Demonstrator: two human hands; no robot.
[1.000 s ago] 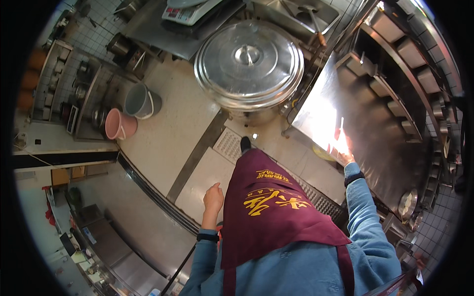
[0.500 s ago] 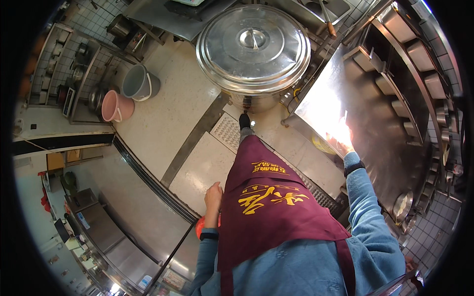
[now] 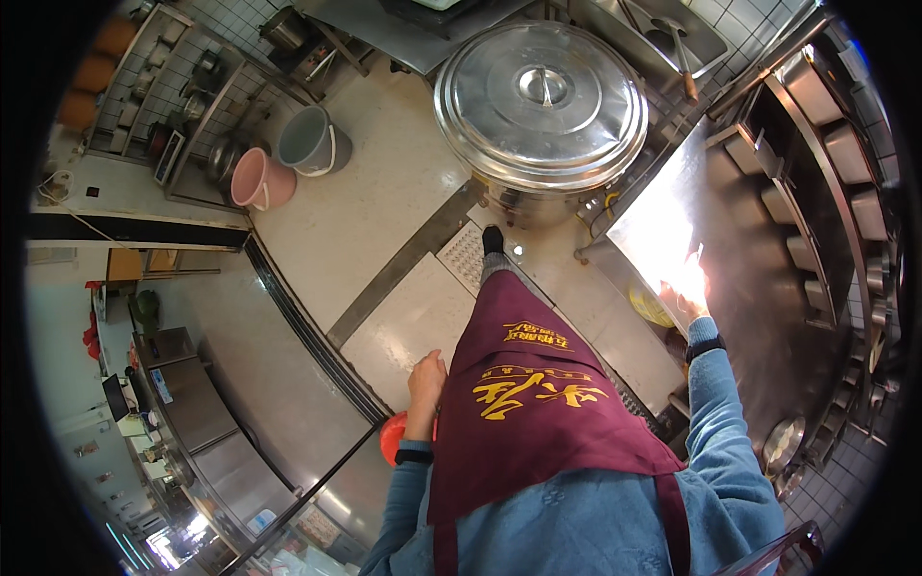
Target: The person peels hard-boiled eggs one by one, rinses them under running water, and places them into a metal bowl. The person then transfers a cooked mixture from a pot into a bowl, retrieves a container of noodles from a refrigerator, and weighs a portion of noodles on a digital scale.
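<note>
My right hand [image 3: 686, 290] reaches over the near left edge of a steel counter [image 3: 768, 326]. Strong glare there washes out its fingers, so I cannot make out whether it holds anything. By the left side of my maroon apron [image 3: 538, 394] hangs my left hand [image 3: 426, 376], fingers loosely curled and nothing visible in them. A red object [image 3: 393, 438] shows partly behind that wrist; its kind is hidden. Ahead stands a large round steel pot with a domed lid [image 3: 586, 125], apart from both hands.
A pink bucket [image 3: 264, 180] and a grey bucket [image 3: 312, 141] stand on the floor, ahead to the left. Grooved metal plating [image 3: 463, 254] lies near my dark shoe [image 3: 493, 238]. Shelves with steel containers [image 3: 855, 178] line the right. Something yellow [image 3: 651, 305] sits below the counter edge.
The pot, buckets and counter sit farther right and slightly lower in view. My right hand stays over the counter's edge; my left stays at my side.
</note>
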